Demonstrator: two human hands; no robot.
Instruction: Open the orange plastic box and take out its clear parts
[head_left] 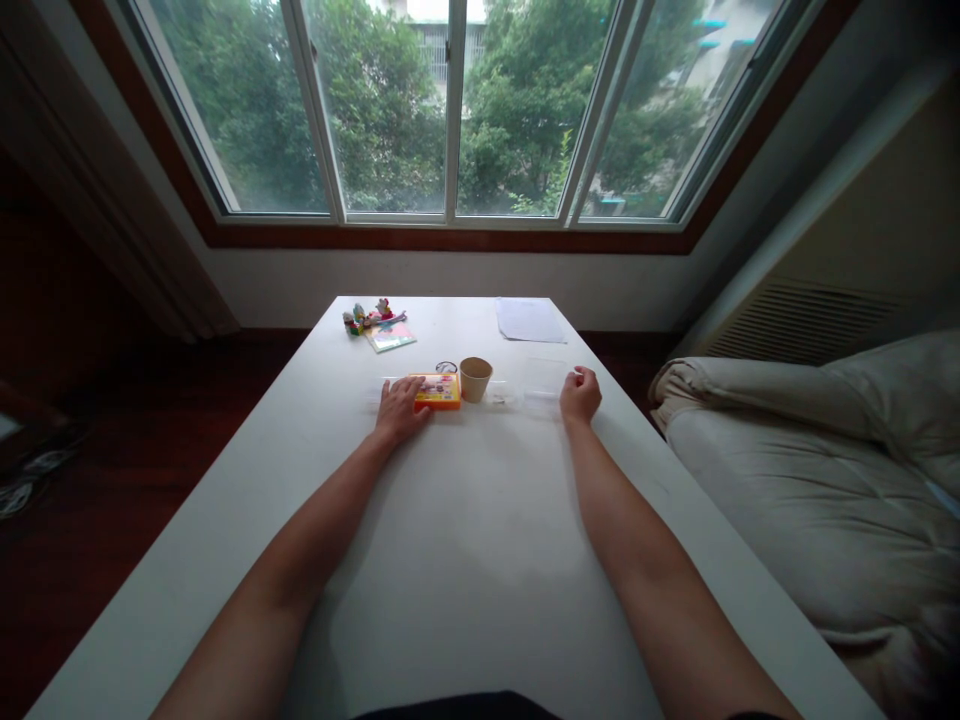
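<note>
My left hand lies with its fingers spread over the left end of an orange-and-yellow box with a printed top. A clear plastic piece shows just left of that hand. A brown paper cup stands upright against the box's right end. Right of the cup is a small clear item, too faint to name. My right hand is closed, its fingers curled, at the right edge of a clear plastic container. Whatever those fingers may hold is hidden.
Behind the box lies a thin dark loop. Small colourful toy figures and a printed card are at the white table's far left. White paper sheets lie far right. A covered sofa flanks the table's right side.
</note>
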